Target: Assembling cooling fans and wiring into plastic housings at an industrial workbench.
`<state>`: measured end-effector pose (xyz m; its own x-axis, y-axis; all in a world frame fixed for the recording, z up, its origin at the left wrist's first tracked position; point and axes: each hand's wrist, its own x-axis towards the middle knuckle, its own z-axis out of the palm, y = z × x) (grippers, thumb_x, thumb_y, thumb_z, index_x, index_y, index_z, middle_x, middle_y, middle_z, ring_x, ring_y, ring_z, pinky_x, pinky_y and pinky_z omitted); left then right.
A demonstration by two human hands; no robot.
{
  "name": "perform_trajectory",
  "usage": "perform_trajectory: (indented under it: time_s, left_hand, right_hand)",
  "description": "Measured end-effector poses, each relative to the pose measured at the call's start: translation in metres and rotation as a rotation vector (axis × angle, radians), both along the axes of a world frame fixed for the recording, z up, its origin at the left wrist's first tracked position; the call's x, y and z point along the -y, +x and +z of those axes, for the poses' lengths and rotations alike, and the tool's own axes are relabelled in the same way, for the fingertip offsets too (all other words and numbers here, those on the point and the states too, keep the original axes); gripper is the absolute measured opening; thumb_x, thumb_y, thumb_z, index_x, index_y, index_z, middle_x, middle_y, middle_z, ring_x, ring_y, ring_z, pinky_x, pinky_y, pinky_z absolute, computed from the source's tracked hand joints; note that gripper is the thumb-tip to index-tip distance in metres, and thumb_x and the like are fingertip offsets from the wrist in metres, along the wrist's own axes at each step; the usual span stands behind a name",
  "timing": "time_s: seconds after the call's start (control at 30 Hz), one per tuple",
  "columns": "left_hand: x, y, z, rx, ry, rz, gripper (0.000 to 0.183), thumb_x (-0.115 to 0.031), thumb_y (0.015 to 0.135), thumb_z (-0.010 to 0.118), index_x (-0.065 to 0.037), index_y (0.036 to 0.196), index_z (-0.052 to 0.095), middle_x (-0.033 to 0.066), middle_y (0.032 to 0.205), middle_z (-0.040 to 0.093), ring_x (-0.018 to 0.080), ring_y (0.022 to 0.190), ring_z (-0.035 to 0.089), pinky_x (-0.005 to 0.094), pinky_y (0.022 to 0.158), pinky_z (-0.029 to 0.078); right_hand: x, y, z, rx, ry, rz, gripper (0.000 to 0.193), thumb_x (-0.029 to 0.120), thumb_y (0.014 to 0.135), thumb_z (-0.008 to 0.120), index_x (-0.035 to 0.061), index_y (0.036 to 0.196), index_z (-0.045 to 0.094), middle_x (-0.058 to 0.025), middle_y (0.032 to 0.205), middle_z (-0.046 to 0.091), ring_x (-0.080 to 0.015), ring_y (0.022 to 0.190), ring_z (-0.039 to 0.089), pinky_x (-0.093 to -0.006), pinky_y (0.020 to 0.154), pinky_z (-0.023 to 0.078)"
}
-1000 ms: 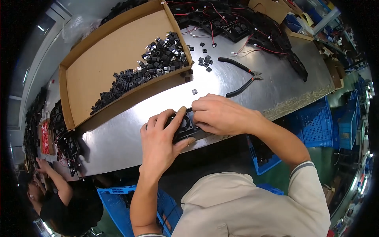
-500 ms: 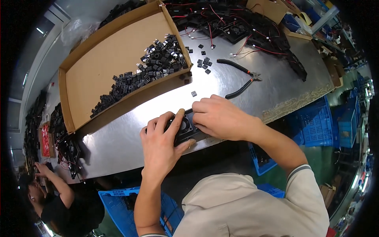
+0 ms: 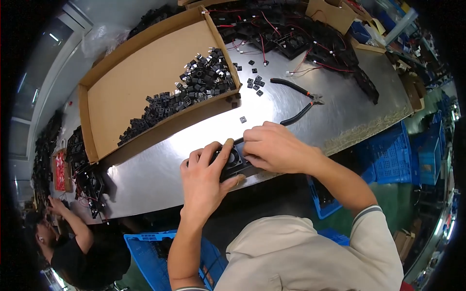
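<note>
A black plastic housing with a round fan (image 3: 233,158) lies at the table's near edge, partly covered by both hands. My left hand (image 3: 206,167) grips it, with fingers over its far side and the thumb at its near side. On the housing's right part, my right hand (image 3: 269,147) is closed with its fingertips pressed together and pointing down. Whatever those fingertips pinch, if anything, is hidden. One small square black piece (image 3: 243,119) lies just beyond my hands. Cutting pliers (image 3: 310,98) with black handles lie spread apart beyond my right hand.
A shallow cardboard tray (image 3: 141,65) holds a heap of small black pieces (image 3: 194,80). Black fan assemblies (image 3: 291,41) with red wires line the table's far side. Blue crates (image 3: 388,155) stand below the right edge. Another person (image 3: 73,237) works at the left.
The whole view has shifted slightly, so the table and tray appear a little further right and lower. Both hands stay on the fan housing, with little visible change in their grip.
</note>
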<state>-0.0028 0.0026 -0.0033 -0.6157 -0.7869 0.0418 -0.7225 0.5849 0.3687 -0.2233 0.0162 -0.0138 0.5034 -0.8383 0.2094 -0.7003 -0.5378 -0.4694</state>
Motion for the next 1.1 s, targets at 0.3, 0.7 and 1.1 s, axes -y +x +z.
perform_trajectory:
  time_s: [0.3,0.7,1.1]
  left_hand:
    - [0.0019,-0.0006,-0.0050,-0.045,-0.048,-0.005,0.078,-0.030,0.067,0.085,-0.021,0.138,0.055,0.0035,0.125,0.056,0.0282,0.110,0.054,0.0476,0.094,0.040]
    - [0.0011,-0.0010,-0.0021,-0.039,0.057,0.020,0.076,-0.027,0.071,0.084,-0.018,0.140,0.054,0.0084,0.128,0.056,0.0317,0.117,0.052,0.0470,0.099,0.040]
    - [0.0032,-0.0010,-0.0006,-0.026,0.029,-0.003,0.077,-0.026,0.070,0.084,-0.019,0.140,0.055,0.0097,0.127,0.056,0.0318,0.116,0.053,0.0461,0.099,0.041]
  right_hand:
    - [-0.0016,-0.0045,-0.0002,0.040,0.118,-0.077,0.012,0.014,0.082,0.069,0.0052,0.088,0.064,-0.0080,0.088,0.055,-0.0269,0.086,0.058,-0.0390,0.079,0.047]
    - [0.0013,-0.0004,0.0003,-0.009,0.003,0.002,0.012,0.012,0.078,0.069,0.0028,0.083,0.061,-0.0090,0.086,0.055,-0.0287,0.085,0.058,-0.0405,0.077,0.048]
    - [0.0022,0.0010,0.0015,0.048,0.006,-0.023,0.011,0.011,0.079,0.068,0.0015,0.081,0.063,-0.0110,0.082,0.055,-0.0315,0.080,0.058,-0.0418,0.074,0.048]
